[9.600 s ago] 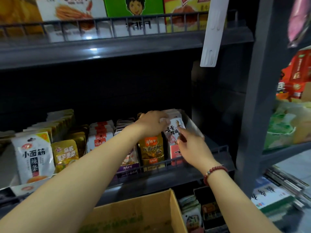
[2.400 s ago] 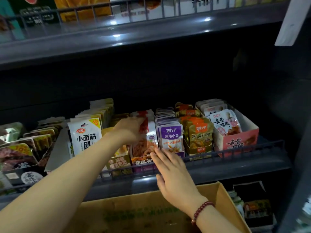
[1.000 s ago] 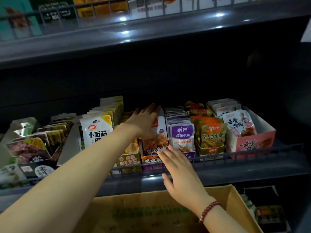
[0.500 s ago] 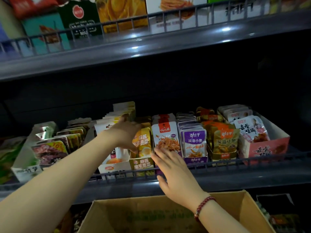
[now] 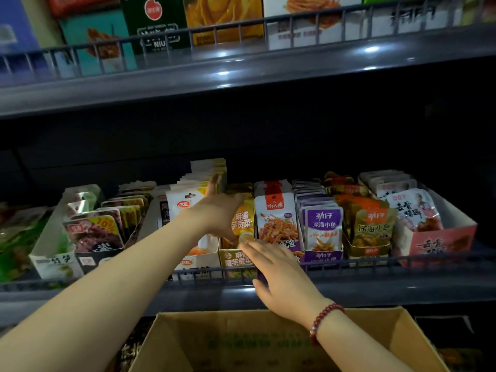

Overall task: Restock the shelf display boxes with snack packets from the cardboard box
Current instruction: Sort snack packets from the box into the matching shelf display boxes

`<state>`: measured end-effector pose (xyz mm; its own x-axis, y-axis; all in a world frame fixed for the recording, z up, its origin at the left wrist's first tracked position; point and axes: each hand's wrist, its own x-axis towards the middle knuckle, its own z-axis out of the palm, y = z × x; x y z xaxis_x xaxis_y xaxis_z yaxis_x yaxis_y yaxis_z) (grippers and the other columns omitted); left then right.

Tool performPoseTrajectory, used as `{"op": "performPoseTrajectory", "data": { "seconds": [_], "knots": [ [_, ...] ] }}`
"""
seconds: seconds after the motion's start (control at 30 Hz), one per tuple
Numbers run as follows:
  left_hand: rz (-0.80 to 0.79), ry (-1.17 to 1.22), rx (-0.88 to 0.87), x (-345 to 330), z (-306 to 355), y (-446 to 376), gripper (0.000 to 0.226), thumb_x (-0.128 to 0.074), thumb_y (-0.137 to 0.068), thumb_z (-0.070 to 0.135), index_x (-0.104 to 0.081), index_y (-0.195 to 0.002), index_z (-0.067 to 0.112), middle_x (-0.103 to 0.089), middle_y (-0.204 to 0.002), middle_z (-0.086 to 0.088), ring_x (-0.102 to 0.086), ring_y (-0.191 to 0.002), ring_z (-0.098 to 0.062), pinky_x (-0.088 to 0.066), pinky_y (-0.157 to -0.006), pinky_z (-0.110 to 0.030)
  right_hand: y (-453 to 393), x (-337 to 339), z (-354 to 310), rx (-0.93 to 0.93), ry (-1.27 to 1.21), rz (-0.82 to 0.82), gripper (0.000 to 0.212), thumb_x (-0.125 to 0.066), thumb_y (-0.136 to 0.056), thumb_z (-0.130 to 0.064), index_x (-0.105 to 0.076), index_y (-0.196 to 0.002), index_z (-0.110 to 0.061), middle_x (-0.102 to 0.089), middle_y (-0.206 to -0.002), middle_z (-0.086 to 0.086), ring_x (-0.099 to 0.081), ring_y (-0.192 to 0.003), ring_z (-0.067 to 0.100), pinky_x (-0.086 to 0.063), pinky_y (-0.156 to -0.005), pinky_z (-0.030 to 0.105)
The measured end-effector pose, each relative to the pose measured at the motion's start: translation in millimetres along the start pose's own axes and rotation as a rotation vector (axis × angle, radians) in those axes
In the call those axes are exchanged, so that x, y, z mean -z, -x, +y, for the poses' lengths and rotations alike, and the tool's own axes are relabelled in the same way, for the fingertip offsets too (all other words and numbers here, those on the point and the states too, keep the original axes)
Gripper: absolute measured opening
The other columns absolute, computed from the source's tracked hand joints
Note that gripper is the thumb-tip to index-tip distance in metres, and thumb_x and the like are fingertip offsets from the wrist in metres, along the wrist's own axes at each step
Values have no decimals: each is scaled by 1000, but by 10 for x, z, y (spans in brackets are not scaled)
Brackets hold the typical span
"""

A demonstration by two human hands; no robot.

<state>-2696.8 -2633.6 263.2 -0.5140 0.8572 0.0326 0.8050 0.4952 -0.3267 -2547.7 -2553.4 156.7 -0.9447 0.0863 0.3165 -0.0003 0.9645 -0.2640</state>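
While both arms reach over the cardboard box (image 5: pixel 241 342) at the bottom of the head view, the hands work at the middle shelf (image 5: pixel 375 288). The left hand (image 5: pixel 217 213) lies against the yellow packets (image 5: pixel 243 224), thumb raised and fingers bent round the front one, though whether it truly grips cannot be told. The right hand (image 5: pixel 279 275), with a red bead bracelet (image 5: pixel 323 323) at its wrist, is spread flat with straight fingers over the wire rail (image 5: pixel 402 261), its fingertips touching the front of the yellow display box (image 5: pixel 234 260). To the right stand the red-topped packets (image 5: pixel 276 218), purple packets (image 5: pixel 322 226), brown packets (image 5: pixel 373 224) and a pink box (image 5: pixel 440 240). White packets (image 5: pixel 185 202) stand to the left. The cardboard box's inside is dim; its contents cannot be made out.
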Motion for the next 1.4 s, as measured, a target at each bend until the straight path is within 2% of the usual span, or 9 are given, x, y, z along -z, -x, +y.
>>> {"op": "performPoseTrajectory", "data": {
  "seconds": [0.17, 0.3, 0.37, 0.47, 0.67, 0.97, 1.17, 1.3, 1.4],
  "knots": [
    [39, 31, 2, 11, 32, 66, 90, -75, -75, 50, -28, -147, 24, -60, -129, 1, -47, -132, -22, 11, -118, -50, 16, 35, -23, 4, -11, 3, 66, -44, -99, -25, -6, -152, -35, -8, -159, -14, -2, -146, 7, 12, -108, 21],
    [119, 11, 62, 4, 45, 112, 68, -73, -77, 49, -40, -130, 21, -54, -90, 7, -56, -117, -23, 5, -119, -53, 18, 31, -23, 7, 6, 6, 65, -43, -99, -26, -7, -151, -34, -8, -159, -14, -2, -145, 6, 12, -108, 20],
    [149, -18, 79, -17, 63, 110, 68, -72, -79, 48, -38, -131, 20, -52, -87, 7, -56, -117, -24, 6, -118, -54, 21, 23, -26, 2, 11, 4, 64, -43, -99, -27, -7, -151, -34, -9, -159, -14, -3, -145, 6, 12, -108, 21],
    [147, -33, 74, -30, 77, 78, 77, -72, -79, 46, -32, -139, 20, -58, -114, -1, -44, -129, -27, 6, -118, -56, 24, 34, -38, -8, 8, -10, 65, -44, -99, -26, -6, -151, -35, -8, -159, -14, -2, -145, 6, 12, -108, 22],
    [126, 22, 2, -55, 9, 84, 102, -69, -82, 47, -1, -155, 25, -7, -160, -5, -4, -149, -26, 17, -114, -53, 34, 51, -54, -16, 7, -24, 69, -44, -98, -26, -1, -151, -36, -5, -159, -15, -1, -145, 6, 11, -109, 22],
    [214, 239, 30, 63, -331, 251, 90, -56, -88, 55, 1, -154, 32, -3, -163, 0, -1, -150, -20, 19, -116, -50, -28, 80, -237, -28, 92, 62, 63, -38, -100, -25, -3, -152, -32, -3, -159, -14, 9, -145, 7, 21, -104, 25],
    [63, 199, 191, -50, -825, 402, 103, -65, -87, 41, 13, -153, 26, 12, -163, -1, 11, -149, -18, 11, -119, -45, -271, -71, -498, 56, 78, 36, 62, -36, -100, -23, -4, -152, -30, 0, -160, -12, 9, -146, 8, 23, -104, 27],
    [99, 193, 201, -234, -814, 413, 117, -76, -75, 49, 7, -154, 27, 0, -163, 0, 1, -150, -22, -2, -119, -47, -413, -211, -628, 71, 108, 2, 65, -37, -100, -23, 1, -153, -26, 6, -160, -9, 11, -146, 10, 24, -105, 31],
    [129, 142, 193, -241, -843, 346, 120, -79, -70, 51, 4, -154, 29, -6, -162, 0, -2, -149, -23, 3, -118, -48, -445, -286, -689, 51, 136, -7, 66, -39, -99, -25, -1, -153, -25, -4, -160, -7, 7, -147, 12, 23, -105, 31]
  ]
}}
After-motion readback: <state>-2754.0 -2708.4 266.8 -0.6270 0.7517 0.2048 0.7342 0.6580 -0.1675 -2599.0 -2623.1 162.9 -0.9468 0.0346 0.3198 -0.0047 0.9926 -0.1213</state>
